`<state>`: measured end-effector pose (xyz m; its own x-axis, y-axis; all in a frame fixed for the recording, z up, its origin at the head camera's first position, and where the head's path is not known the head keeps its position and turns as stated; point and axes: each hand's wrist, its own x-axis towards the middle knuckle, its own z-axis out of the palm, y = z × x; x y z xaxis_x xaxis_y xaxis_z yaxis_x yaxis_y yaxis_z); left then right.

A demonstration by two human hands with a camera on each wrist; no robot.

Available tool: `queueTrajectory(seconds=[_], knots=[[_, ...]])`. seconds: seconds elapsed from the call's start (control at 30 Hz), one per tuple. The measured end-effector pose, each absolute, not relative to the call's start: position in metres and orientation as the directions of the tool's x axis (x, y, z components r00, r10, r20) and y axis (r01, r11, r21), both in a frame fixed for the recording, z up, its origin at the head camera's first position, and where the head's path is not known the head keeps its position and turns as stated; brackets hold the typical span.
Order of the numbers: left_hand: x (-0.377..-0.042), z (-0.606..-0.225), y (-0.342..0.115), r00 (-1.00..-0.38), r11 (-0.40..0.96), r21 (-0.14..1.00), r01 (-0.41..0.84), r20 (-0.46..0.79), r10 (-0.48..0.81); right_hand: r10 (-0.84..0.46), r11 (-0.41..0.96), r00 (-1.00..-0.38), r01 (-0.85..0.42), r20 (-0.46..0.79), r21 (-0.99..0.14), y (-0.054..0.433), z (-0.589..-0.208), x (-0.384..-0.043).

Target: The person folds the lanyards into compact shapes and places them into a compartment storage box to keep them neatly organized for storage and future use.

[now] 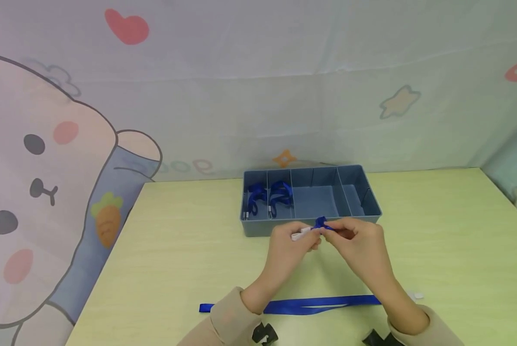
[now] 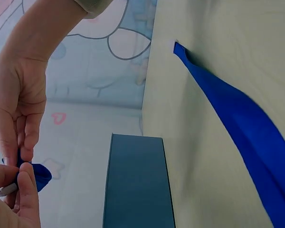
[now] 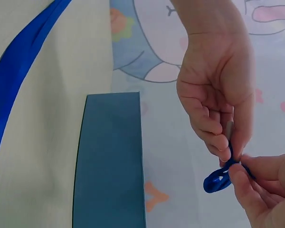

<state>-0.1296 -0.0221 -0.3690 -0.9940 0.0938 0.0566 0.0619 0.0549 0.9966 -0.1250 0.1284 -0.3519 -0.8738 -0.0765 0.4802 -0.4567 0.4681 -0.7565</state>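
Observation:
Over the front wall of a blue-grey divided box, both hands hold a blue lanyard [image 1: 320, 222] gathered into a small bundle. The left hand [image 1: 289, 247] pinches it between thumb and fingers, and its white end piece [image 1: 300, 234] shows above that hand. From the other side the right hand [image 1: 362, 245] pinches the blue strap, fingertips right beside the left ones. A loop of the strap [image 3: 217, 182] hangs out below the fingertips in the right wrist view. Another blue lanyard [image 1: 303, 306] lies stretched across the table under the forearms, its pale end [image 1: 417, 296] beyond the right wrist.
The box [image 1: 258, 228] stands toward the back of the table [image 1: 171, 250]. Its two left compartments each hold a folded blue lanyard [image 1: 281, 194], [image 1: 257, 194] with metal ends. A printed cloth [image 1: 241, 96] hangs behind the table.

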Motion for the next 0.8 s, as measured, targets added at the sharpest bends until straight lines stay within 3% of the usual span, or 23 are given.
queueTrajectory(seconds=[0.13, 0.33, 0.8], knots=[[-0.124, -0.358, -0.023, -0.990, 0.082, 0.993, 0.089, 0.079, 0.121, -0.162, 0.401, -0.917, -0.400, 0.366, -0.824, 0.133, -0.350, -0.125], [-0.115, -0.341, -0.027, -0.969, 0.097, 0.978, 0.186, 0.165, 0.186, -0.295, 0.356, -0.927, -0.330, 0.230, -0.874, 0.143, -0.344, -0.127], [-0.124, -0.358, -0.028, -0.955, 0.140, 0.967, 0.213, 0.175, 0.240, -0.204, 0.313, -0.949, -0.294, 0.239, -0.903, 0.144, -0.348, -0.127]])
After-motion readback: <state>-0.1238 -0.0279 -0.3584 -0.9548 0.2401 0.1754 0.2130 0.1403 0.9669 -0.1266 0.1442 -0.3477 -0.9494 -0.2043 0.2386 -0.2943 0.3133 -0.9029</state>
